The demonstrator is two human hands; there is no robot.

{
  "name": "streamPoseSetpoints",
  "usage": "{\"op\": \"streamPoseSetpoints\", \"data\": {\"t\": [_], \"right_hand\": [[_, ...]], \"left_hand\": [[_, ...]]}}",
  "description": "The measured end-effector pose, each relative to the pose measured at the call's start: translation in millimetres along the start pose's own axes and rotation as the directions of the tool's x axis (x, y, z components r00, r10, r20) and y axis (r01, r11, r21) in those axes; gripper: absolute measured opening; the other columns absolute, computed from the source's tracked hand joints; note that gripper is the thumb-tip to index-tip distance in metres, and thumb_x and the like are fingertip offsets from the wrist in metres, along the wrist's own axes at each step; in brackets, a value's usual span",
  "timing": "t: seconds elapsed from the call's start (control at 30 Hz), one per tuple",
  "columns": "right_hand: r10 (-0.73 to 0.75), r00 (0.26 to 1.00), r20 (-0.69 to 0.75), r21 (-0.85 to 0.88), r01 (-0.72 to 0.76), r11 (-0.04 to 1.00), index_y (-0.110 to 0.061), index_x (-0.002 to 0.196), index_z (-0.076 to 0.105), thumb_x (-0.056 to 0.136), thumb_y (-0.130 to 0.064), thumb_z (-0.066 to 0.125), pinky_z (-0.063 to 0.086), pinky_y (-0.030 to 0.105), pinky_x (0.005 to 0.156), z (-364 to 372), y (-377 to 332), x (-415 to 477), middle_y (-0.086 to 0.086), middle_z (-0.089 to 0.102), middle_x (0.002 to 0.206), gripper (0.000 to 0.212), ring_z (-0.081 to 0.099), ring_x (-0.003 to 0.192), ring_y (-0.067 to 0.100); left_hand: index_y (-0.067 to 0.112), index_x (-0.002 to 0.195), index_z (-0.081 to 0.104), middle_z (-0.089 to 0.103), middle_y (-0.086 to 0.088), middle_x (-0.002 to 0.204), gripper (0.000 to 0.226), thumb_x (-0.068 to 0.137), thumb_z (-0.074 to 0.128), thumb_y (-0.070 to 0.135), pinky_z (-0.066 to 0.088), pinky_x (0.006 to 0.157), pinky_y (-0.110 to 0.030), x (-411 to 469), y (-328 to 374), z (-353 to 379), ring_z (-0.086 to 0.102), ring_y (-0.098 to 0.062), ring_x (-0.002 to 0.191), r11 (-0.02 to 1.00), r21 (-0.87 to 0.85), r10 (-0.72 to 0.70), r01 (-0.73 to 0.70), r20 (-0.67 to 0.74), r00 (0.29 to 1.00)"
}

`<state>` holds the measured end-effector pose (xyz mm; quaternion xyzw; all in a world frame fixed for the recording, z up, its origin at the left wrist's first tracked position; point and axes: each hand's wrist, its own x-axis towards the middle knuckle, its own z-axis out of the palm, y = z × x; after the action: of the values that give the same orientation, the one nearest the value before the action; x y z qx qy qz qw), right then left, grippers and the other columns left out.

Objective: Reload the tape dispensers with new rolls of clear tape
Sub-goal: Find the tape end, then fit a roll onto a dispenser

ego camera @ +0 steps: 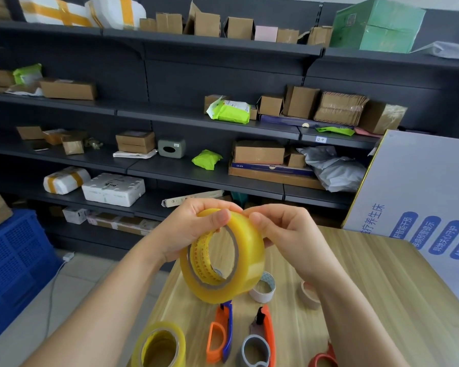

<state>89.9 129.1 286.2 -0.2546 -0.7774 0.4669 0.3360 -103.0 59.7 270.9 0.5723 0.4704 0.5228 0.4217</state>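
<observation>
I hold a large roll of clear yellowish tape (245, 256) up above the wooden table (382, 292). My left hand (194, 229) grips its top left edge, thumb on the outer face. My right hand (286, 234) pinches the top right of the roll at the outer layer. On the table below lie an orange and blue tape dispenser (219, 335), an orange and grey dispenser (259, 340), and part of a red one (325, 358) at the bottom edge. A second full clear roll (159, 345) stands at the near left.
Two empty cardboard cores (264, 287) (309, 294) sit behind the dispensers. A white printed board (419, 197) leans at the table's right. Dark shelves (210, 178) with boxes and parcels fill the back. A blue crate (13, 260) stands on the floor at left.
</observation>
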Motion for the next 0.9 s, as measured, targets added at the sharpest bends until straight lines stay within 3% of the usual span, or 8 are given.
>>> {"op": "streamPoseSetpoints", "data": {"t": [0.23,0.4,0.5,0.63,0.8,0.9], "right_hand": [[-0.08,0.997,-0.019,0.087,0.082,0.993,-0.018,0.088,0.074,0.088,-0.015,0.066,0.055,0.022,0.06,1.5,5.3,2.1,0.006,0.075,0.081,0.008,0.07,0.069,0.014],[-0.096,0.995,-0.03,0.121,0.099,0.988,-0.018,0.084,0.069,0.084,-0.025,0.064,0.052,0.02,0.058,3.5,5.9,1.1,0.002,0.071,0.073,0.009,0.066,0.065,0.008],[-0.074,0.997,-0.013,0.1,0.075,0.992,-0.017,0.085,0.068,0.089,-0.021,0.063,0.052,0.02,0.058,4.0,7.0,2.3,-0.003,0.069,0.072,0.007,0.064,0.065,0.006],[-0.068,0.998,-0.012,0.094,0.068,0.993,-0.018,0.1,0.072,0.096,-0.015,0.058,0.051,0.018,0.06,7.5,6.5,1.1,0.0,0.074,0.084,0.016,0.067,0.072,0.006],[-0.091,0.996,-0.022,0.123,0.093,0.988,-0.018,0.102,0.072,0.098,-0.014,0.054,0.05,0.018,0.06,7.6,4.5,-0.4,-0.004,0.074,0.079,0.019,0.065,0.07,0.004],[-0.1,0.995,-0.008,0.167,0.1,0.981,-0.019,0.104,0.07,0.094,-0.024,0.056,0.052,0.022,0.063,7.4,3.8,-2.3,-0.004,0.074,0.085,0.019,0.067,0.075,0.007]], "left_hand": [[0.018,0.105,0.073,0.069,-0.01,0.091,0.071,0.054,0.077,0.068,0.053,0.08,-0.035,3.3,-5.6,-1.7,0.063,-0.024,0.087,0.999,-0.033,-0.03,0.028,-0.042,0.999],[0.016,0.105,0.073,0.06,-0.028,0.099,0.073,0.054,0.078,0.068,0.048,0.081,-0.043,3.6,-9.7,0.6,0.054,-0.036,0.09,0.993,-0.109,-0.051,0.044,-0.068,0.996],[0.017,0.104,0.073,0.053,-0.043,0.11,0.071,0.056,0.077,0.068,0.043,0.083,-0.049,2.8,-9.9,0.7,0.05,-0.039,0.092,0.991,-0.127,-0.06,0.049,-0.085,0.995],[0.014,0.106,0.071,0.055,-0.028,0.102,0.072,0.058,0.077,0.067,0.04,0.081,-0.05,3.6,-9.9,0.3,0.047,-0.04,0.093,0.978,-0.198,-0.088,0.068,-0.091,0.992],[0.015,0.102,0.073,0.05,-0.025,0.103,0.068,0.059,0.076,0.068,0.036,0.08,-0.05,5.0,-9.8,4.4,0.043,-0.039,0.094,0.954,-0.286,-0.137,0.096,-0.13,0.982],[0.003,0.112,0.064,0.051,-0.023,0.105,0.088,0.054,0.078,0.068,0.037,0.086,-0.054,5.9,-10.3,5.8,0.044,-0.039,0.097,0.935,-0.331,-0.192,0.126,-0.173,0.966]]}}
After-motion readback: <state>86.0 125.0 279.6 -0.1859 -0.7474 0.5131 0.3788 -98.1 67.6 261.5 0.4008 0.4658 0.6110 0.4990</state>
